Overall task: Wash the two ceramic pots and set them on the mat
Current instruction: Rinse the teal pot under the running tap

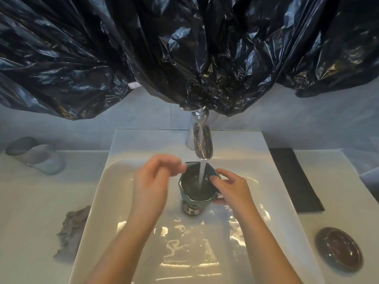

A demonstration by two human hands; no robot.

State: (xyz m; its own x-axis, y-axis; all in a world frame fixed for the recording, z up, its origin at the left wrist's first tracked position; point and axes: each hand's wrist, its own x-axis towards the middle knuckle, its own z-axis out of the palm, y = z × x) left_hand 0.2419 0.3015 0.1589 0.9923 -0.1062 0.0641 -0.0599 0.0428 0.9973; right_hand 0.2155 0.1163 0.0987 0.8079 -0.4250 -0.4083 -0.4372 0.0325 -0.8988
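Observation:
A dark glazed ceramic pot [190, 193] with an angular rim stands tilted over the sink basin [127, 193], under the running tap [202, 144]. Water streams into it. My right hand [231, 189] grips its right side, fingers over the rim and thumb lower down on the wall. My left hand [153, 181] is blurred, with its fingers curled at the pot's left rim; I cannot tell if they touch it. A second, brown ceramic pot [339, 249], shallow and oval, lies on the counter at the right. The black mat [295, 179] lies right of the sink.
Crumpled black plastic sheeting [164, 54] hangs over the wall and the tap's top. A frosted glass tumbler [34, 154] lies on the left counter. A grey cloth [71, 228] sits by the sink's left edge. Water pools in the basin.

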